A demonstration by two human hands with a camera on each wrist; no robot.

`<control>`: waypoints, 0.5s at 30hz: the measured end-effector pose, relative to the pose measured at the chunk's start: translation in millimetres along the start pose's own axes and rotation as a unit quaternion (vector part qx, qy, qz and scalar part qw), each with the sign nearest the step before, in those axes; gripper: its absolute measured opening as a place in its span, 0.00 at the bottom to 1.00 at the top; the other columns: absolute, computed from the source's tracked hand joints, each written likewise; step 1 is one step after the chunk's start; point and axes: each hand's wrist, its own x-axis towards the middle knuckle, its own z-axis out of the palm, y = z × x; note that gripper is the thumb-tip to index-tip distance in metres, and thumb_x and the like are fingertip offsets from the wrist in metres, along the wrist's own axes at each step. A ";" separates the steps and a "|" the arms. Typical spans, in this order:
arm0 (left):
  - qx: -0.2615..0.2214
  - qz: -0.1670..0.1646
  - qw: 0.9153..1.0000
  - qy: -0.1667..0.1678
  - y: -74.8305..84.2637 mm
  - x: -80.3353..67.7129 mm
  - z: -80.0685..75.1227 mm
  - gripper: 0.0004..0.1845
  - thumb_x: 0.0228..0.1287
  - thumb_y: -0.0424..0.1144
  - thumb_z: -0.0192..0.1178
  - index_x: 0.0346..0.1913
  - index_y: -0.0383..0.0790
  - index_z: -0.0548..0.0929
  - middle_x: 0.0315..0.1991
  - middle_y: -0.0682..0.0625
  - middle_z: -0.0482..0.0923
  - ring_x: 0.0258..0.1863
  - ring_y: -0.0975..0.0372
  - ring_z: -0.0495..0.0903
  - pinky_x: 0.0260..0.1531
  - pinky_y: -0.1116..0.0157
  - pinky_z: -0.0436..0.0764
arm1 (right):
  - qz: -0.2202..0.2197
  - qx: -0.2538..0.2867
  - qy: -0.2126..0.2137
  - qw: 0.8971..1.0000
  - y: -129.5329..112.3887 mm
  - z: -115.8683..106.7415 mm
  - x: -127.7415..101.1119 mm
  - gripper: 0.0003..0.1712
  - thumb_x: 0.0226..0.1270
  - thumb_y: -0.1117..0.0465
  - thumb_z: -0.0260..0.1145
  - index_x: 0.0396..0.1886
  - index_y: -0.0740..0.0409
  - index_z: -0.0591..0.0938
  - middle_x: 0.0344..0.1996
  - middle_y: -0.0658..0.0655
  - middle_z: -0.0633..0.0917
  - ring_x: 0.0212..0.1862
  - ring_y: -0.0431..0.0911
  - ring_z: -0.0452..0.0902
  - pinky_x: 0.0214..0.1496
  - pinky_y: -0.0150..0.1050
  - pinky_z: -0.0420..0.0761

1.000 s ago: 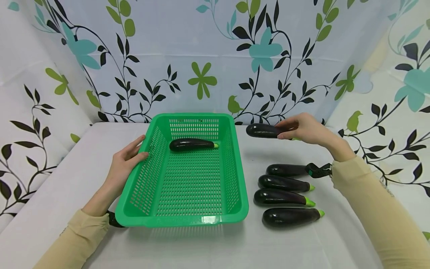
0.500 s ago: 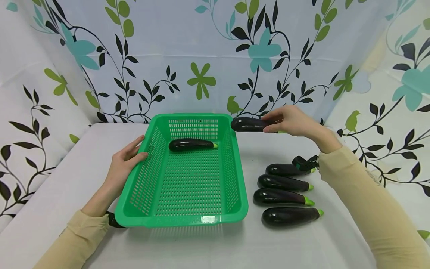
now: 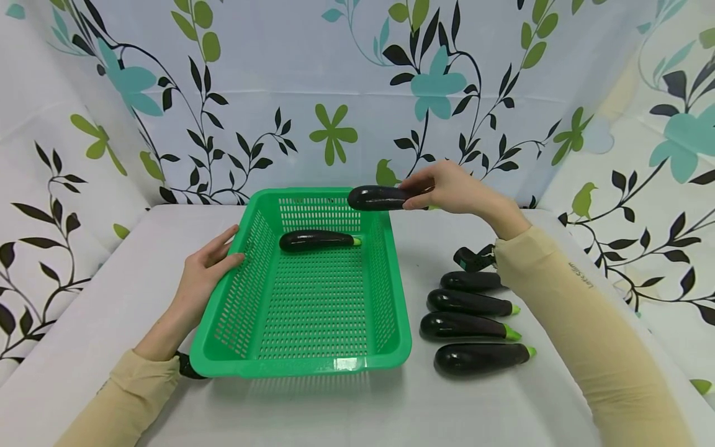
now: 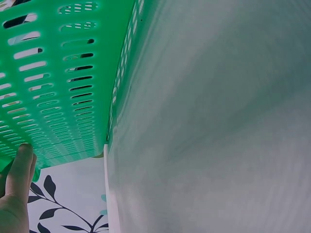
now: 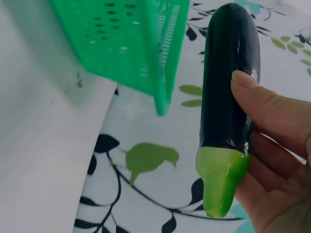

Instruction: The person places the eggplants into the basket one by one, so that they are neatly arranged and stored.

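Observation:
My right hand (image 3: 447,186) pinches a glossy dark eggplant (image 3: 374,198) between thumb and fingers, its rounded end over the back right corner of a green plastic basket (image 3: 301,369). In the right wrist view, the held eggplant (image 5: 226,97) shows its light green stem end pointing down, with the thumb across its side. One eggplant (image 3: 315,240) lies inside the basket near its back wall. My left hand (image 3: 209,267) holds the basket's left rim, thumb over the edge. In the left wrist view, its fingers (image 4: 19,170) lie against the slotted outer wall.
Several more eggplants (image 3: 469,326) lie in a column right of the basket, green stems to the right; the right sleeve partly covers the farthest. A white cloth covers the table (image 3: 335,416). A leaf-patterned curtain (image 3: 329,81) stands behind and at both sides.
My right hand has carried the eggplant leftward and slightly up, from right of the basket to over its back right corner. The left hand and basket stay in place.

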 end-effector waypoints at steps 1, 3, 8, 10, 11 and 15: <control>-0.002 0.001 1.000 0.000 -0.3 -0.1 0.0 0.34 0.75 0.44 0.58 0.79 0.46 0.59 0.72 0.34 0.64 0.44 0.75 0.84 0.38 0.73 0.85 | -0.006 0.004 -0.002 1.000 -3.8 1.3 3.0 0.20 0.64 0.59 0.73 0.56 0.59 0.85 0.45 0.57 0.88 0.44 0.49 0.81 0.49 0.46 0.79; -0.005 0.002 1.000 0.000 -0.7 -0.1 0.1 0.34 0.75 0.43 0.58 0.79 0.46 0.59 0.72 0.35 0.65 0.44 0.75 0.84 0.38 0.73 0.85 | -0.019 0.009 -0.005 1.000 -10.4 4.2 8.5 0.20 0.64 0.60 0.73 0.55 0.59 0.86 0.45 0.57 0.88 0.45 0.48 0.81 0.50 0.46 0.80; 0.000 0.005 1.000 0.000 -1.1 0.8 0.3 0.34 0.75 0.44 0.57 0.79 0.47 0.59 0.72 0.34 0.64 0.44 0.75 0.84 0.38 0.73 0.85 | -0.036 0.015 -0.010 0.999 -23.7 11.2 19.2 0.20 0.64 0.59 0.74 0.55 0.59 0.86 0.47 0.56 0.88 0.47 0.47 0.83 0.53 0.46 0.81; 0.003 0.005 1.000 -0.001 -1.1 1.0 0.0 0.34 0.75 0.44 0.57 0.79 0.47 0.59 0.72 0.34 0.64 0.44 0.75 0.84 0.38 0.73 0.85 | -0.040 0.021 -0.013 0.999 -28.4 13.7 22.8 0.20 0.63 0.59 0.74 0.55 0.59 0.86 0.47 0.56 0.88 0.48 0.47 0.83 0.54 0.47 0.82; 0.002 0.004 1.000 0.000 -1.1 1.1 -0.3 0.34 0.75 0.44 0.57 0.79 0.47 0.59 0.72 0.33 0.64 0.43 0.75 0.84 0.38 0.72 0.85 | -0.043 0.022 -0.016 0.999 -30.4 15.0 24.8 0.21 0.64 0.59 0.74 0.55 0.59 0.86 0.48 0.57 0.88 0.49 0.47 0.83 0.55 0.47 0.82; 0.000 0.005 1.000 0.000 -1.5 0.8 -0.8 0.34 0.75 0.44 0.57 0.79 0.47 0.59 0.72 0.33 0.64 0.44 0.75 0.84 0.38 0.72 0.85 | -0.049 0.026 -0.023 0.998 -37.2 20.2 31.7 0.21 0.64 0.59 0.73 0.56 0.60 0.85 0.50 0.56 0.87 0.51 0.47 0.82 0.56 0.45 0.81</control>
